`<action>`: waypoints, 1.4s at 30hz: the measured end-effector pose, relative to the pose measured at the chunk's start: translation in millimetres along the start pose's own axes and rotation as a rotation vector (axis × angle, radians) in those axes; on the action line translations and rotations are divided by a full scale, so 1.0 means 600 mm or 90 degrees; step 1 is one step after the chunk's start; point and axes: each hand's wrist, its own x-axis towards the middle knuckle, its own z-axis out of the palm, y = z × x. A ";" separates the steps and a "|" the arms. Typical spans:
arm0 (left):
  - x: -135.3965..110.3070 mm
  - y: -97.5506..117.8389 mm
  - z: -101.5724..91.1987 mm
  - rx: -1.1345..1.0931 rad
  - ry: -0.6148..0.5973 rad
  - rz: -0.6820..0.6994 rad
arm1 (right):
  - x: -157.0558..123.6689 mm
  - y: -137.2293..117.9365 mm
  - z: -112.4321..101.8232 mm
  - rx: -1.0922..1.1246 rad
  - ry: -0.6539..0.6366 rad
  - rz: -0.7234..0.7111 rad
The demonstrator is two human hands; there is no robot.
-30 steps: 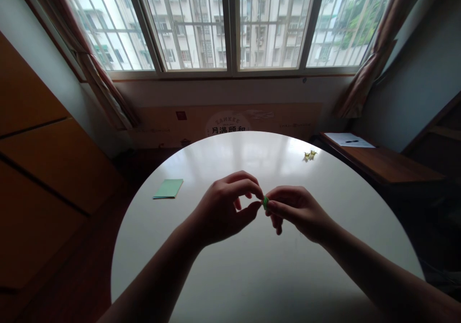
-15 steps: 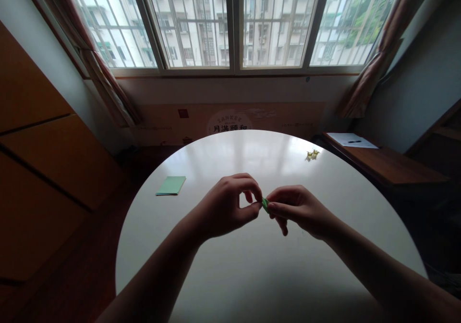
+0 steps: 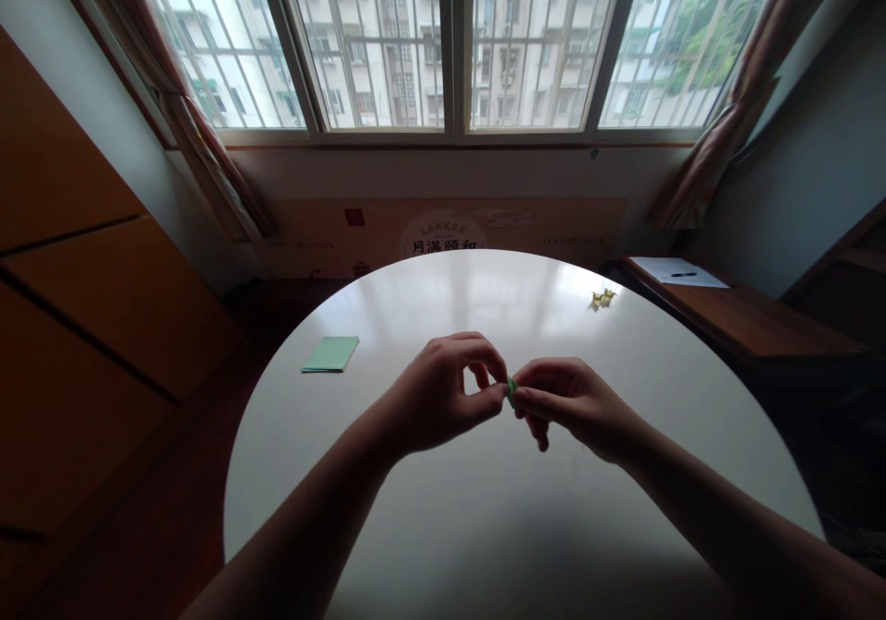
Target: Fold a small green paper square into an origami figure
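Note:
A small folded piece of green paper (image 3: 511,391) is held between my hands above the white round table (image 3: 443,528). My left hand (image 3: 457,385) pinches its left side with thumb and forefinger, the fingers curved into a ring. From the other side, my right hand (image 3: 564,399) grips it between thumb and forefinger, with the lower fingers hanging down. My fingertips cover much of the paper, so its exact folded shape is hidden.
A stack of pale green square paper (image 3: 330,354) lies at the table's left. Small yellowish folded pieces (image 3: 603,299) rest near the far right edge. Beyond the table, a brown side table (image 3: 768,315) bears a white sheet (image 3: 678,272) with a pen.
Both hands keep their pinch, and the fingertips have drawn slightly closer together. Less of the green paper shows between them. The view has shifted very slightly.

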 end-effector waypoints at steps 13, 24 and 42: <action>0.003 0.005 0.021 -0.070 0.080 -0.071 | -0.005 -0.001 0.012 0.104 0.030 -0.031; 0.000 0.020 0.021 -0.122 0.087 -0.049 | -0.008 -0.003 0.018 0.141 0.040 -0.073; -0.002 0.026 0.029 -0.057 0.132 -0.062 | -0.014 -0.009 0.029 -0.065 0.135 -0.124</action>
